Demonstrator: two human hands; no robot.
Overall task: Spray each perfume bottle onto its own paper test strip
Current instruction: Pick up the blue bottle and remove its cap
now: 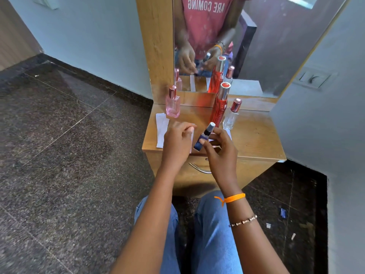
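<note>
1. the step in hand looks like the small blue bottle's turn: the right hand point(219, 149) holds the blue bottle point(203, 137) tilted, its silver top pointing up and away, above the near edge of the desk point(256, 135).
2. the right grip is pinching the blue bottle between thumb and fingers around its body; the forefinger lies beside the neck, not clearly on the top.
3. the left hand point(177, 141) hovers just left of the bottle, fingers loosely curled. it seems to hold nothing, though whether its fingertips touch the paper strip point(192, 135) beneath cannot be told.
4. another white strip point(162, 131) lies at the left edge of the desk, just near of the pink bottle point(173, 103). a corner of paper also shows at the right, behind the right hand.
5. the tall red bottle point(220, 105) and the small clear bottle point(231, 115) stand capped, close together, at the far middle, before the mirror point(256, 56).
6. the next move, as i judge it, calls for uncapping if the silver top is a cap, then aiming the nozzle at the strip under the hands and pressing.
7. room is tight: the desk is small, the left strip overhangs its left edge, and the red bottle stands just beyond the blue one, so a forward sweep could topple it. open space lies toward the person's knees.
</note>
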